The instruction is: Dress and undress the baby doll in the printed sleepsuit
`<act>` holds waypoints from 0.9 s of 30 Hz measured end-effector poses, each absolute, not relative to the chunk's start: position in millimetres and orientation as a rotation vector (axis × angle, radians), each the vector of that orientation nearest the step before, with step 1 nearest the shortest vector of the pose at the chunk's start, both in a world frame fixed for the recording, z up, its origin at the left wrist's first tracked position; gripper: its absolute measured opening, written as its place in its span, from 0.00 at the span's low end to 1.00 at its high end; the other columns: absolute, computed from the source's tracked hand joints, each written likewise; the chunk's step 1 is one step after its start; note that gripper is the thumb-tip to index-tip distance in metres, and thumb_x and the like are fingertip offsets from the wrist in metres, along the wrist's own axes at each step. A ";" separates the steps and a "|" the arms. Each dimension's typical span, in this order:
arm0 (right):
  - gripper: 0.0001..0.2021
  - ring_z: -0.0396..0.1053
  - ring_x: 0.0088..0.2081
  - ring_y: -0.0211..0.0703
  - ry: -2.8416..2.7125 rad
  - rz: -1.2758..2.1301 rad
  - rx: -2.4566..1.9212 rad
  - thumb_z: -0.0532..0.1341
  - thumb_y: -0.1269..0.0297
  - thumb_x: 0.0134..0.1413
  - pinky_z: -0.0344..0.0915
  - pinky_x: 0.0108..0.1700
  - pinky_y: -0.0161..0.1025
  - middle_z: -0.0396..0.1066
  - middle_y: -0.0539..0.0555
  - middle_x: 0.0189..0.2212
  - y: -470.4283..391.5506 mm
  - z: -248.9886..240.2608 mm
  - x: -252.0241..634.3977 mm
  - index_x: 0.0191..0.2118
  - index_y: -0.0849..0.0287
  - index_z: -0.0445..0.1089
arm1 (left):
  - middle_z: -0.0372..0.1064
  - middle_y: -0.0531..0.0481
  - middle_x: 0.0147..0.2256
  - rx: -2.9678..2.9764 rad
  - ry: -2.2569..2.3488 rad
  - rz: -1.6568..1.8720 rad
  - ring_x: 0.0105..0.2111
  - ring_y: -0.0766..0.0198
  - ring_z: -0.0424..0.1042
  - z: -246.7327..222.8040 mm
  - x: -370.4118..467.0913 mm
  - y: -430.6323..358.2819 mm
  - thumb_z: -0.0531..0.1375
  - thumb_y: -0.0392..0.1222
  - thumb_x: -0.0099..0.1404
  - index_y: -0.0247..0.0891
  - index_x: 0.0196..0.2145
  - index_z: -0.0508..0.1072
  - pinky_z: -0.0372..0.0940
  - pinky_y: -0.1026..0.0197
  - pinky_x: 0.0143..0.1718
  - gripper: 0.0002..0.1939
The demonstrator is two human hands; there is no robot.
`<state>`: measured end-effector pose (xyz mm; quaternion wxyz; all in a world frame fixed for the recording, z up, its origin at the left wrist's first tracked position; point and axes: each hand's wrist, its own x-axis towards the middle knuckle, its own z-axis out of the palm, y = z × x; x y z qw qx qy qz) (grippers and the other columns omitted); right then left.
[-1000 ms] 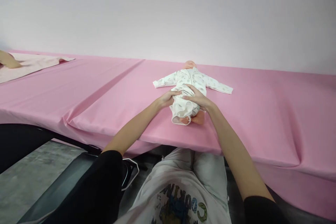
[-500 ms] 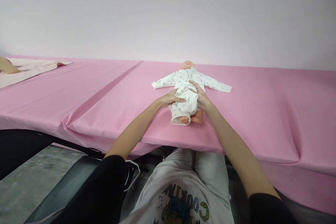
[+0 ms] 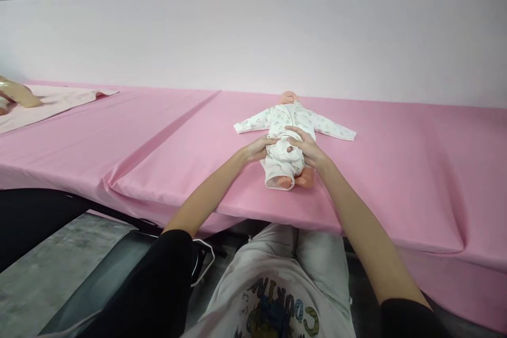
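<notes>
A baby doll (image 3: 288, 97) lies on its back on the pink-covered table, head away from me. It wears a white patterned long-sleeved top (image 3: 291, 114), sleeves spread to both sides. White patterned baby pants (image 3: 282, 168) are bunched around its hips and legs. The doll's foot on the left shows inside a pant leg opening, and its other leg (image 3: 305, 177) is bare at the lower end. My left hand (image 3: 257, 149) grips the pants' waist at the left side. My right hand (image 3: 307, 147) holds the bunched waist from the right, fingers across the front; some fingertips are hidden in cloth.
A pink cloth (image 3: 166, 156) with folds covers the long table. At the far left, part of another doll (image 3: 21, 95) lies on a pale mat (image 3: 59, 101). A white partition (image 3: 253, 42) stands behind. A black chair (image 3: 105, 274) is at my left.
My right hand has shifted on the pants, with its fingers now lying further across the front. The waist cloth is bunched differently. The whole view has shifted slightly.
</notes>
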<state>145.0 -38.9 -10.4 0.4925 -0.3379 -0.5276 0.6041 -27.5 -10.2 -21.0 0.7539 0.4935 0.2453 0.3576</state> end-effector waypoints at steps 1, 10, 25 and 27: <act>0.30 0.69 0.28 0.35 -1.233 1.481 -0.826 0.70 0.65 0.36 0.68 0.32 0.33 0.71 0.48 0.32 -37.6 -11.6 144.4 0.50 0.54 0.64 | 0.76 0.39 0.39 1.111 0.555 0.772 0.41 0.57 0.75 -19.0 -27.5 -10.5 0.61 0.35 0.58 0.29 0.44 0.72 0.66 0.55 0.49 0.15; 0.28 0.65 0.24 0.34 -1.308 1.420 -0.856 0.71 0.57 0.36 0.66 0.28 0.34 0.67 0.47 0.25 -33.9 -13.2 144.3 0.47 0.54 0.68 | 0.75 0.46 0.38 1.488 0.721 0.753 0.38 0.60 0.74 -8.0 -28.2 -21.6 0.69 0.34 0.46 0.33 0.42 0.72 0.66 0.58 0.42 0.23; 0.20 0.71 0.35 0.37 -1.555 1.328 -0.993 0.69 0.59 0.44 0.68 0.37 0.32 0.74 0.52 0.34 -40.9 10.6 171.3 0.44 0.59 0.70 | 0.72 0.48 0.23 1.233 0.561 0.796 0.23 0.68 0.69 -10.8 -16.6 -27.8 0.59 0.29 0.44 0.29 0.25 0.73 0.64 0.66 0.29 0.07; 0.14 0.71 0.31 0.36 -1.521 1.234 -1.136 0.66 0.59 0.49 0.69 0.34 0.31 0.74 0.52 0.30 -38.5 13.5 181.2 0.40 0.61 0.71 | 0.69 0.50 0.19 1.256 0.591 0.819 0.21 0.69 0.67 -10.3 -15.6 -29.1 0.58 0.30 0.42 0.29 0.21 0.71 0.62 0.67 0.26 0.04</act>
